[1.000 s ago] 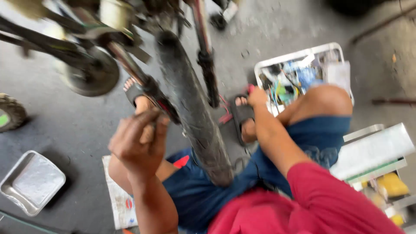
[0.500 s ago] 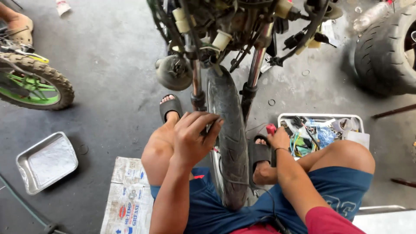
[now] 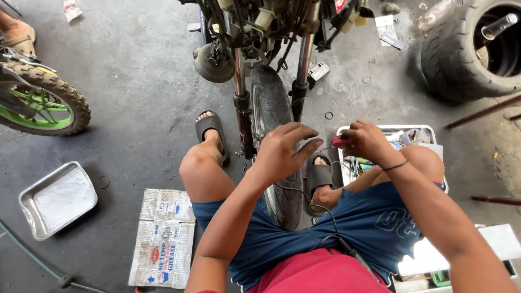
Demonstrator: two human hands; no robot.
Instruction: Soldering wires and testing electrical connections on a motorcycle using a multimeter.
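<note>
I saw my left hand (image 3: 282, 154) raised over the front tyre (image 3: 274, 135) at the centre of the frame, fingers spread and loosely curled, holding nothing I could make out. My right hand (image 3: 366, 142) was just right of it, fingers pinched narrow around a small red part (image 3: 341, 141), which sat between the two hands above the left edge of the white tray (image 3: 429, 130) of bits. A thin black cable (image 3: 309, 203) ran down from near the hands toward my lap. The tyre stood upright between my knees, with a sandal (image 3: 209, 130) on either side. A metal pan (image 3: 57, 198) lay at the lower left, a folded newspaper (image 3: 163, 236) beside it, a green-rimmed wheel (image 3: 46, 103) at the upper left and a fat loose tyre (image 3: 467, 49) at the upper right.
</note>
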